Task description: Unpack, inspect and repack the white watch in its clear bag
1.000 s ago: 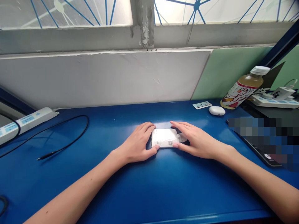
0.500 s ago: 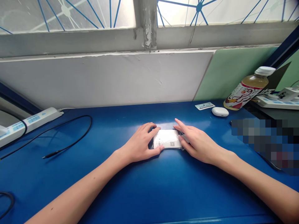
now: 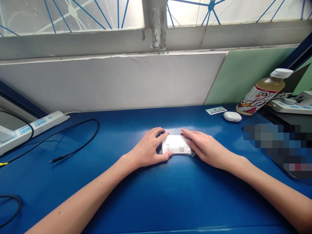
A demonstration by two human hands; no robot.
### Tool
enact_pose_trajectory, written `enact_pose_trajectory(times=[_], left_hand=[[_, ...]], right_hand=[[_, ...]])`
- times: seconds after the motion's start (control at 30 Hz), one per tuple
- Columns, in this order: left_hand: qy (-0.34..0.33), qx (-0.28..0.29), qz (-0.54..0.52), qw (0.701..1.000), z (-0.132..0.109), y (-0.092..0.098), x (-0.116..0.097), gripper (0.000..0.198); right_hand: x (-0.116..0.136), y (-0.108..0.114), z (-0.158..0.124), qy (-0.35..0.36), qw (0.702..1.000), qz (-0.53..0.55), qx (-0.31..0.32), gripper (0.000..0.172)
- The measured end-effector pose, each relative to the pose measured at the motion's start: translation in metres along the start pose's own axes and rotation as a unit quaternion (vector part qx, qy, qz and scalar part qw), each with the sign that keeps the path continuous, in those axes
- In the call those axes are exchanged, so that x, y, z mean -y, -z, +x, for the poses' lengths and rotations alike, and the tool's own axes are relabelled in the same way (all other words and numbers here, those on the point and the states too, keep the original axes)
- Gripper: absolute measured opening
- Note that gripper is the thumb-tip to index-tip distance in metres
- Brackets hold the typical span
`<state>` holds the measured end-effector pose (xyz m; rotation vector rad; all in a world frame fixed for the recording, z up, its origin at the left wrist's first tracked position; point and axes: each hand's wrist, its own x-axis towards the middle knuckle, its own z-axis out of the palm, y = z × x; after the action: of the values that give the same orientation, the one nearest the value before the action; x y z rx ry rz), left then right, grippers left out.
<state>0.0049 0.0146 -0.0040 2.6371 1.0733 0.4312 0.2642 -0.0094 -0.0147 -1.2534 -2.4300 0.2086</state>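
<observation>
A small flat packet lies on the blue desk, white with a printed square code and a clear plastic wrap. My left hand grips its left end, thumb along the near edge and index finger over the far edge. At the other end, my right hand has its fingers together, one digit resting on the packet's right part and the others by its far corner. The underside of the packet and part of its right end are hidden by the hands.
To the right are a white earbud case, a printed card, a drink bottle and a blurred-out dark object. On the left lie a power strip and a black cable. A wall stands behind.
My right hand's raised index finger has come down beside its other fingers. My left hand keeps its hold. The whole view has shifted slightly.
</observation>
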Motion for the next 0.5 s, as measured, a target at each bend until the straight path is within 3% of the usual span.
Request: enact_pose_trajectory(times=[0.23,0.5], left_hand=[[-0.007,0.000,0.010,1.000,-0.0002,-0.0019,0.0021,0.061],[-0.016,-0.003,0.011,1.000,-0.0005,-0.0020,0.0023,0.058]], right_hand=[[0.0004,0.0000,-0.0003,0.032,0.999,0.014,0.001,0.039],[-0.0016,0.0040,0.0007,0.000,0.998,0.058,0.026,0.038]])
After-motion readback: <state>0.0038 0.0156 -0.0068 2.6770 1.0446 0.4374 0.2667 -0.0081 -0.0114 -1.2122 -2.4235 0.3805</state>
